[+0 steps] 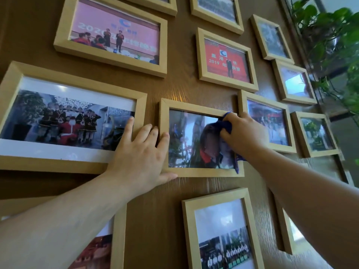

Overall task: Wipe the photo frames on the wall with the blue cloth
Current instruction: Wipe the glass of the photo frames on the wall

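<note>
Several light wooden photo frames hang on a brown wood-grain wall. The middle frame (194, 172) is between my hands. My right hand (245, 133) is shut on the blue cloth (227, 124) and presses it against the glass at this frame's upper right part; a corner of the cloth hangs down at the frame's lower right. My left hand (139, 152) lies flat with spread fingers on the middle frame's left edge and the wall, its index finger touching the large frame (11, 88) to the left.
More frames surround the middle one: a pink photo frame (163, 45) above left, a red photo frame (200, 55) above, smaller frames (291, 133) to the right, and a tall frame (186, 230) below. Green leafy plants (334, 35) hang at the far right.
</note>
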Action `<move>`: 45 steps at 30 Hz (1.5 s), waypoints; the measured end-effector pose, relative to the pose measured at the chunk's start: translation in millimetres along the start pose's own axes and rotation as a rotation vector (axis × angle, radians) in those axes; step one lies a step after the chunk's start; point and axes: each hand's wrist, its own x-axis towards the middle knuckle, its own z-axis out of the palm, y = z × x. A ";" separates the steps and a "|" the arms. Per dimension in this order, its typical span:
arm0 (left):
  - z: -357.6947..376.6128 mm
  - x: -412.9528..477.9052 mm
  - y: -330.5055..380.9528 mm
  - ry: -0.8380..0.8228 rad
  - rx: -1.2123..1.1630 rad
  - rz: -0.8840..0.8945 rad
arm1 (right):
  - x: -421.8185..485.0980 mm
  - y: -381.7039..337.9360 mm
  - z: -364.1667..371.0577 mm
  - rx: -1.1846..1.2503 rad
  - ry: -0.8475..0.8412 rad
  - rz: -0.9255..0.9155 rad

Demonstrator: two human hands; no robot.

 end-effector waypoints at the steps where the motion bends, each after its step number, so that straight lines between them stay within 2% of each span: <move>1: -0.1 0.2 0.1 0.002 -0.001 0.002 | -1.4 -7.5 -0.5 0.047 0.003 -0.012; 3: 0.5 1.0 0.3 0.002 -0.001 0.004 | -7.1 -25.4 -3.0 0.133 0.003 -0.124; 7: 1.7 0.1 1.5 0.006 -0.021 -0.013 | -27.7 -74.4 -11.6 0.203 -0.020 -0.484; 9: 2.1 -1.4 2.1 0.015 -0.040 -0.023 | -35.7 -85.6 -11.8 0.210 0.022 -0.540; 13: 2.2 -0.9 3.1 0.018 -0.056 -0.018 | -39.8 -51.0 -4.2 0.118 0.009 -0.500; 18: 2.3 -0.9 2.9 0.020 -0.078 -0.023 | -40.4 5.0 -3.5 -0.113 -0.063 -0.267; 20: 2.3 -1.1 3.0 0.018 -0.085 -0.026 | -41.4 8.5 -5.1 -0.127 -0.083 -0.200; 22: 2.3 -0.5 3.0 0.019 -0.079 -0.027 | -44.2 -0.7 -6.6 -0.070 -0.092 -0.210; 27: 2.2 -0.1 3.7 0.007 -0.060 -0.033 | -53.1 -54.2 -16.6 0.096 -0.125 -0.442; 30: 1.1 0.0 3.7 0.015 -0.070 -0.037 | -59.0 -84.8 -20.5 0.169 -0.146 -0.502; 35: 3.6 1.5 4.7 0.023 -0.080 -0.040 | -64.2 -83.2 -21.3 0.254 -0.209 -0.488; 39: 3.9 1.2 4.8 0.015 -0.067 -0.042 | -61.2 -62.6 -18.8 0.216 -0.277 -0.489; 45: 4.2 1.9 3.6 -0.015 -0.032 -0.052 | -58.4 -27.1 -16.9 0.177 -0.334 -0.384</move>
